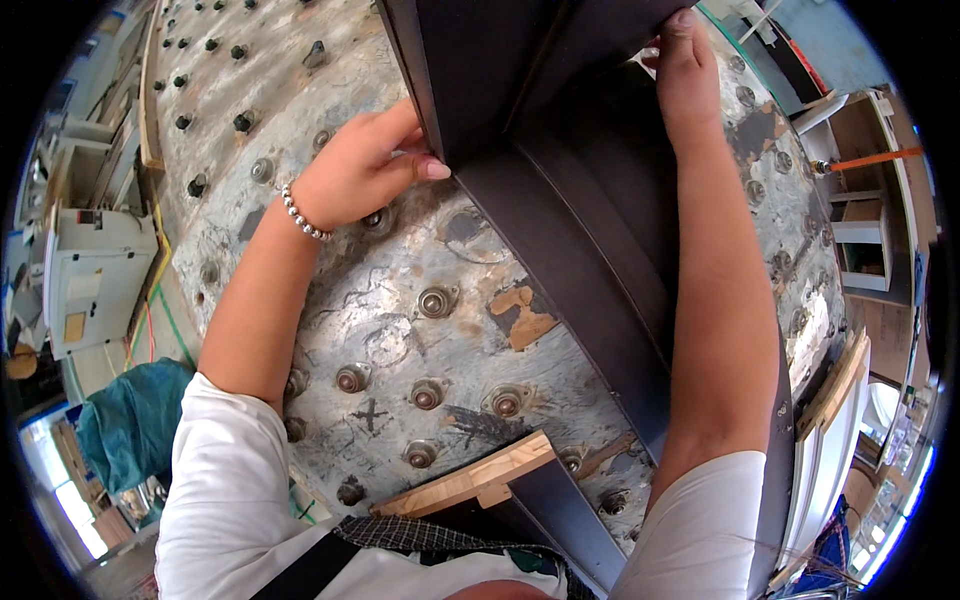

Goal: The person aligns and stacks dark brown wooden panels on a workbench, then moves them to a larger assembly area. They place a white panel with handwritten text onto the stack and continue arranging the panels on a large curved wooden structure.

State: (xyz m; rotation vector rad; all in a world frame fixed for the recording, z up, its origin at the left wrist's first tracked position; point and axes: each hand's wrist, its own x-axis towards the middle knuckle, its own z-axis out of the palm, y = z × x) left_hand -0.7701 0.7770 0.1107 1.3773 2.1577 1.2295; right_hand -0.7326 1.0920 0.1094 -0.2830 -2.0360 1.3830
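Observation:
My left hand [375,170], with a beaded bracelet at the wrist, grips the lower left corner of a dark brown panel [470,70]. Its thumb lies along the panel's edge and some fingers are hidden behind. The panel stands tilted up off the table and runs out of view at the top. My right hand [688,75] is closed on the panel's right edge, with the arm stretched far forward. Beneath lies another dark brown piece [570,250] with a raised moulding, reaching toward me under my right forearm. Whether the two pieces are joined I cannot tell.
The worn grey table [390,340] is studded with ball rollers [435,302]. A dark panel with a bare wood end [470,475] lies close to my body. White-faced panels [830,440] stand at the right. A white cabinet [95,275] and a green cover [130,420] are at the left.

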